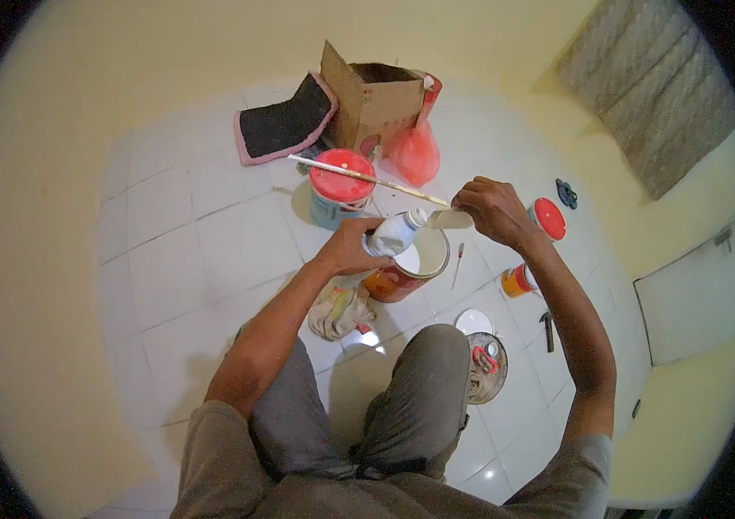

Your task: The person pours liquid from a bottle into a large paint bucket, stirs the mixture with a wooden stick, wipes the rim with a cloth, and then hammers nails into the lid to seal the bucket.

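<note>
My left hand (352, 248) is wrapped round a white plastic bottle (397, 233), tilted with its neck up and to the right. Below the bottle stands an open paint can (395, 287) with an orange-red label and white paint (408, 259) inside. To the right, my right hand (493, 208) is closed on a flat, pale, scraper-like piece (449, 220), which sits beside the bottle's mouth, above the can's far rim. Its exact kind is unclear. Just beyond, a long thin stick (367, 179) lies across the red lid of a bucket (341, 186).
A cardboard box (391, 112), a red plastic bag (415, 156) and a black pink-edged mat (285, 121) are at the back. A crumpled rag (339, 313) lies left of the can. Rightward are a screwdriver (458, 264), small can (517, 281), hammer (547, 331) and round lid (488, 372).
</note>
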### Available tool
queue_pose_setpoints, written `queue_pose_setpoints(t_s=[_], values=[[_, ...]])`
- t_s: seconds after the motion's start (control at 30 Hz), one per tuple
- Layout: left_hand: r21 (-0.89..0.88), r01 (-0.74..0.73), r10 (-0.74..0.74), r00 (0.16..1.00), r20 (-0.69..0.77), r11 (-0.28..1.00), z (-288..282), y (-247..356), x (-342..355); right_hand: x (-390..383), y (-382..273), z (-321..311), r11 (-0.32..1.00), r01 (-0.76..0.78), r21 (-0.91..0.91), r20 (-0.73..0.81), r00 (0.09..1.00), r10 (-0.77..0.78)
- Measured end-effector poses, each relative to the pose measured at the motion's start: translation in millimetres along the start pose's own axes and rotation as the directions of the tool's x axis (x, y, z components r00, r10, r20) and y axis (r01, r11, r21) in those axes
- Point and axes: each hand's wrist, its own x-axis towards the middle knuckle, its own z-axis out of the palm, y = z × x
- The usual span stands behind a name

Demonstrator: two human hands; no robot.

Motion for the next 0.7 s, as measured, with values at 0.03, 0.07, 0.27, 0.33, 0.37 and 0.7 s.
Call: queue_pose_setpoints(t_s=[0.03,0.07,0.27,0.33,0.37,0.7], values=[[0.022,-0.003,0.003,1.000,-0.015,1.000,1,5,2,-5,5,10,1.000,-0.007,0.020,-0.012,1.000,0.007],[0.051,-0.003,0.005,0.999,-0.034,0.999,0,7,2,-8,7,22,0.999,-0.007,0.043,-0.030,1.000,0.009],[0.041,0.063,-0.062,0.998,-0.015,0.997,-7,15,-4,-14,13,112,0.982,-0.052,0.181,-0.013,0.998,0.056],[0.054,0.050,-0.047,0.998,-0.043,0.997,-11,12,-6,-9,11,140,0.990,-0.070,0.124,0.059,0.996,0.063],[0.053,0.051,-0.050,0.998,-0.034,0.997,-11,13,-7,-9,12,152,0.987,-0.092,0.134,0.109,0.991,0.078],[0.068,0.121,-0.117,0.992,-0.056,0.990,-32,19,-15,14,14,222,0.994,0.078,-0.079,0.419,0.907,-0.038]])
